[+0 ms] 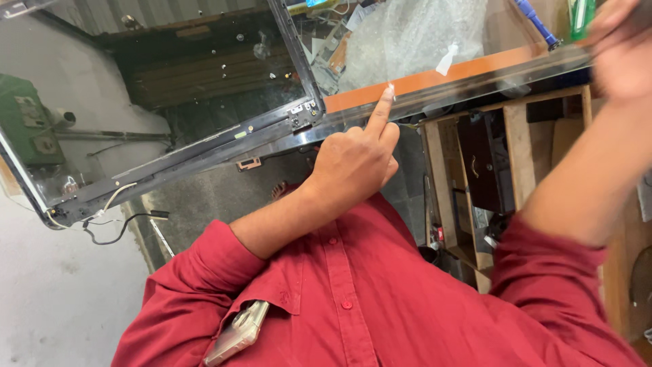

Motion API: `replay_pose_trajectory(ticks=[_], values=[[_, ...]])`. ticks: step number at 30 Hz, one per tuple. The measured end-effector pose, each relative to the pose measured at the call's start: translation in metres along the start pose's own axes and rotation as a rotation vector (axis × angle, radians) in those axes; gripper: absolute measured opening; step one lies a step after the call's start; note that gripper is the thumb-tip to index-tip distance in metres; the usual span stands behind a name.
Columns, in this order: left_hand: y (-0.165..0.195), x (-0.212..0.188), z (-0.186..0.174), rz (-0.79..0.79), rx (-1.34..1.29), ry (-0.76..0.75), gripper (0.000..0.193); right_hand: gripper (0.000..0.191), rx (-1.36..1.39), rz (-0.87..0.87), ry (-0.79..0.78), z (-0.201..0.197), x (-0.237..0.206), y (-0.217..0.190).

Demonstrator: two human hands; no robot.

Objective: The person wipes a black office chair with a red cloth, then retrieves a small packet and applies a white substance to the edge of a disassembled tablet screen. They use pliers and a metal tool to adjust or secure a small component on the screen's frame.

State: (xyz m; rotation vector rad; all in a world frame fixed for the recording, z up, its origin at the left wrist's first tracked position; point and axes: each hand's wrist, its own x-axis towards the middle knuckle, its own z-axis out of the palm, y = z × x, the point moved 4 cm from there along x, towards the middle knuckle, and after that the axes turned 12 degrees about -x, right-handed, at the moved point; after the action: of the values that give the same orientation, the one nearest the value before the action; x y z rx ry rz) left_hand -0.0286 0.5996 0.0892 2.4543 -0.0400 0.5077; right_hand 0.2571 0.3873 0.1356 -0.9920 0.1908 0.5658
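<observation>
Laptop lid frame (204, 146) lies across the top of my head view, a thin dark bezel with its bare hinge corner near the middle and loose wires (112, 224) trailing off its far-left end. It overhangs the edge of the wooden bench (435, 78), with only floor below that left half.

My left hand (356, 160) is just below the frame's long edge. Three fingers are curled into the palm and the index finger (384, 109) stands straight, its tip touching the frame where it meets the bench's orange edge. It pinches nothing; it only presses or points.

My right hand (621, 47) is at the upper right, blurred, so I cannot tell whether its fingers are spread or closed, or whether it grips the frame's right end.

I judge the overhang to be the weak spot: with one fingertip steadying it, a push could tip the left end down, and the dangling wires could snag or tear. A phone (238, 333) sits half out of my red shirt (367, 292) pocket and could slip free as I lean.
</observation>
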Motion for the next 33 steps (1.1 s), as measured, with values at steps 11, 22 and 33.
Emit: replay_pose_trajectory(ticks=[11,22,33], values=[[-0.001,-0.013,-0.018,0.026,0.004,-0.023,0.022,0.037,-0.663,-0.076,-0.233,0.035,-0.093,0.168],[-0.004,-0.042,-0.051,-0.039,-0.287,0.028,0.016,0.035,-0.820,-0.262,-0.077,0.037,-0.094,0.186],[-0.010,-0.050,-0.049,-0.208,-0.578,0.087,0.010,0.034,-1.017,-0.375,-0.029,0.048,-0.103,0.190]])
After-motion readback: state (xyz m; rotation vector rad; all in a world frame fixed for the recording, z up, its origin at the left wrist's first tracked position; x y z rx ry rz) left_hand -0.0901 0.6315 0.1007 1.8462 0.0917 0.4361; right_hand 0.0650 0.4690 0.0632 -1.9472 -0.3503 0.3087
